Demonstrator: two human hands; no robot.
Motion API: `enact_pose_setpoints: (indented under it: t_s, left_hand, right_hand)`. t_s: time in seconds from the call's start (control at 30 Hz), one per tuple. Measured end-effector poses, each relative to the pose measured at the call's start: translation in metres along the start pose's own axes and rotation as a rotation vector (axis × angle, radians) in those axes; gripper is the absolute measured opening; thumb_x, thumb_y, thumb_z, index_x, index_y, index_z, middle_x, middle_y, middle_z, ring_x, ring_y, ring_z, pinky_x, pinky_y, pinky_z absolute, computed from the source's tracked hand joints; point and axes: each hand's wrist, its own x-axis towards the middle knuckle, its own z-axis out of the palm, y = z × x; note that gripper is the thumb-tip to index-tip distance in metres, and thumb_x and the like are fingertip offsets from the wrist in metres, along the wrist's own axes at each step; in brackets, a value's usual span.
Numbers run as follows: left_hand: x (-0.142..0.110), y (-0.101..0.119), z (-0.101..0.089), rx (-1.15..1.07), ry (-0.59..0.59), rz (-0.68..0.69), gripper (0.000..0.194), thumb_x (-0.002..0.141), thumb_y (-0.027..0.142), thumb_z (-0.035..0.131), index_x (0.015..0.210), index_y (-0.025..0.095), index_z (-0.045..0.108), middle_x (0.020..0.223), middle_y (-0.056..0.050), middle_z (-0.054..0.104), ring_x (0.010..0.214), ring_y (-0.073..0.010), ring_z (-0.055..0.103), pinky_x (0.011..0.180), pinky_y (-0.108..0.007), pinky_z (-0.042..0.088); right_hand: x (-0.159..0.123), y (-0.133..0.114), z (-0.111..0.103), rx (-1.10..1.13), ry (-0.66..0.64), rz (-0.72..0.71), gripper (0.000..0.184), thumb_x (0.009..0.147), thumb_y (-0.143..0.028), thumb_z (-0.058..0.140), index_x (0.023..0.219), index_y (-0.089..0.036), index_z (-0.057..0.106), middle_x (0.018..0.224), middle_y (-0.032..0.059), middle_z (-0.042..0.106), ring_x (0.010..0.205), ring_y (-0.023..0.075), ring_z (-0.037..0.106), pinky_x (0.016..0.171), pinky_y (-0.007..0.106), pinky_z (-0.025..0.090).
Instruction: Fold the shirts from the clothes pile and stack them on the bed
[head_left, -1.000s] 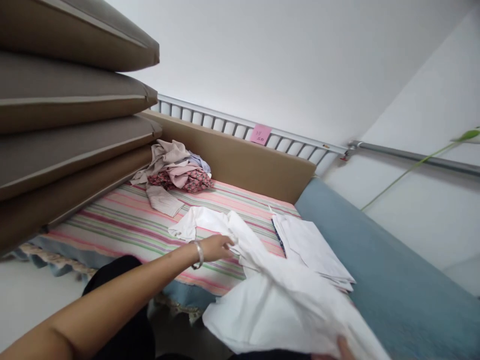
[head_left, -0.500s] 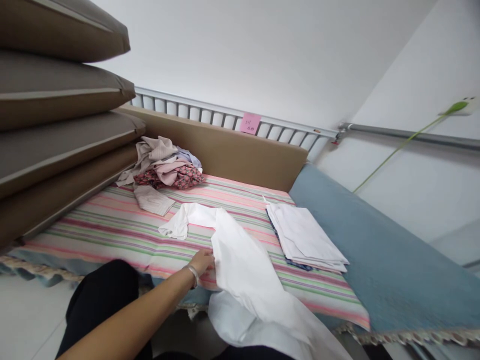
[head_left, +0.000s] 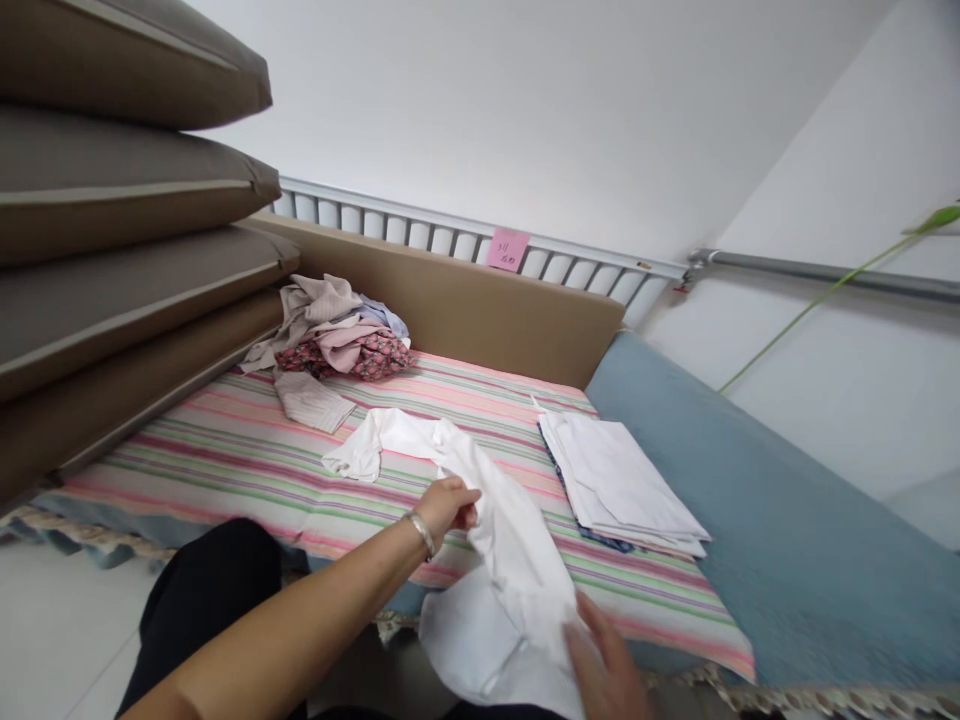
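Observation:
A white long-sleeved shirt [head_left: 517, 540] lies partly on the striped bedding, one sleeve bent out to the left and its lower part hanging over the front edge toward my lap. My left hand [head_left: 450, 503], with a silver bracelet at the wrist, pinches the shirt's left side between thumb and fingers. At the shirt's lower right edge is my right hand [head_left: 606, 660], somewhat blurred, with the cloth gathered at its thumb and fingers. To the right of the shirt rests a flat stack of folded white clothes [head_left: 626, 475], with dark blue patterned cloth at the bottom.
A heap of crumpled clothes [head_left: 341, 330] sits at the back left. Thick brown cushions [head_left: 142, 270] are piled high on the left. Striped bedding [head_left: 247, 450] covers the surface, with a blue cover [head_left: 750, 500] on the right. A brown board [head_left: 487, 305] stands before a radiator [head_left: 420, 232].
My left hand has moved right and up with the shirt's edge. My right hand has come into view at the lower right, and the shirt's right side is drawn in and more bunched.

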Motion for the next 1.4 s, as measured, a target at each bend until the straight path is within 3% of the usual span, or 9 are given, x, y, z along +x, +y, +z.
enact_pose_setpoints:
  t_s: [0.1, 0.2, 0.33, 0.5, 0.67, 1.03, 1.13, 1.27, 1.4]
  left_hand:
    - [-0.02, 0.029, 0.018, -0.056, -0.081, 0.114, 0.03, 0.058, 0.032, 0.067, 0.055, 0.017, 0.041, 0.045, 0.004, 0.052, 0.04, -0.0062, 0.047, 0.047, -0.02, 0.039]
    - [-0.038, 0.04, 0.026, -0.057, -0.139, 0.181, 0.028, 0.056, 0.034, 0.067, 0.056, 0.016, 0.045, 0.047, 0.003, 0.054, 0.041, -0.007, 0.049, 0.048, -0.021, 0.04]
    - [-0.035, 0.031, 0.005, 0.142, -0.191, 0.202, 0.021, 0.063, 0.033, 0.062, 0.068, 0.014, 0.054, 0.059, 0.0, 0.059, 0.051, -0.0088, 0.054, 0.055, -0.023, 0.043]
    - [0.001, 0.006, -0.052, 0.663, 0.081, 0.137, 0.023, 0.069, 0.02, 0.059, 0.091, 0.013, 0.056, 0.081, -0.003, 0.061, 0.07, -0.0131, 0.058, 0.062, -0.024, 0.046]
    - [0.029, -0.007, -0.088, 0.841, 0.197, 0.161, 0.056, 0.065, 0.007, 0.057, 0.119, 0.013, 0.045, 0.115, -0.011, 0.053, 0.101, -0.0205, 0.054, 0.086, -0.031, 0.043]
    - [0.015, -0.025, -0.102, 1.255, -0.038, 0.512, 0.097, 0.053, 0.019, 0.074, 0.138, 0.027, 0.027, 0.15, -0.007, 0.008, 0.135, -0.0347, 0.001, 0.106, -0.053, 0.017]
    - [0.008, -0.027, -0.093, 1.082, -0.012, 0.586, 0.072, 0.058, 0.016, 0.069, 0.126, 0.023, 0.048, 0.147, -0.008, 0.021, 0.136, -0.0293, 0.01, 0.109, -0.046, 0.016]
    - [0.008, 0.024, -0.086, 0.67, 0.171, 0.528, 0.021, 0.073, 0.016, 0.052, 0.088, 0.016, 0.067, 0.11, -0.01, 0.062, 0.103, -0.0223, 0.055, 0.09, -0.039, 0.045]
    - [0.006, 0.135, -0.091, 0.595, 0.227, 0.599, 0.02, 0.076, 0.027, 0.051, 0.073, 0.011, 0.063, 0.065, -0.004, 0.061, 0.063, -0.0153, 0.057, 0.057, -0.028, 0.052]
  right_hand:
    - [0.013, -0.035, 0.048, -0.111, 0.009, -0.282, 0.061, 0.068, -0.051, 0.057, 0.122, -0.026, 0.047, 0.127, 0.0064, 0.052, 0.118, 0.0303, 0.046, 0.1, 0.046, 0.038]
    - [0.026, -0.054, 0.063, -0.129, -0.003, -0.266, 0.049, 0.075, -0.048, 0.047, 0.115, -0.02, 0.055, 0.114, 0.0103, 0.061, 0.107, 0.0286, 0.055, 0.09, 0.042, 0.045]
    - [0.052, -0.07, 0.028, -0.102, -0.079, -0.144, 0.045, 0.077, -0.052, 0.041, 0.098, -0.02, 0.064, 0.098, 0.0084, 0.068, 0.093, 0.0257, 0.062, 0.077, 0.033, 0.05]
    - [0.08, -0.107, -0.027, -0.118, -0.078, -0.194, 0.05, 0.073, -0.057, 0.04, 0.088, -0.017, 0.067, 0.098, 0.0093, 0.068, 0.096, 0.0256, 0.061, 0.084, 0.033, 0.047]
    - [0.087, -0.14, -0.051, -0.137, -0.018, -0.225, 0.05, 0.068, -0.06, 0.042, 0.085, -0.02, 0.067, 0.095, 0.007, 0.069, 0.096, 0.0263, 0.06, 0.087, 0.035, 0.046]
    - [0.091, -0.193, -0.087, -0.102, 0.121, -0.337, 0.042, 0.076, -0.053, 0.043, 0.09, -0.02, 0.065, 0.093, 0.0048, 0.067, 0.087, 0.0225, 0.06, 0.08, 0.032, 0.046]
    - [0.091, -0.207, -0.093, -0.053, 0.136, -0.344, 0.04, 0.077, -0.052, 0.044, 0.091, -0.02, 0.065, 0.088, 0.0039, 0.067, 0.082, 0.0205, 0.059, 0.073, 0.029, 0.046]
    - [0.094, -0.223, -0.106, -0.064, 0.201, -0.352, 0.041, 0.078, -0.051, 0.044, 0.091, -0.018, 0.065, 0.088, 0.0049, 0.066, 0.081, 0.0194, 0.058, 0.069, 0.026, 0.044]
    - [0.113, -0.233, -0.129, -0.011, 0.384, -0.345, 0.046, 0.076, -0.049, 0.049, 0.099, -0.012, 0.064, 0.089, 0.0099, 0.066, 0.076, 0.0185, 0.057, 0.063, 0.025, 0.041]
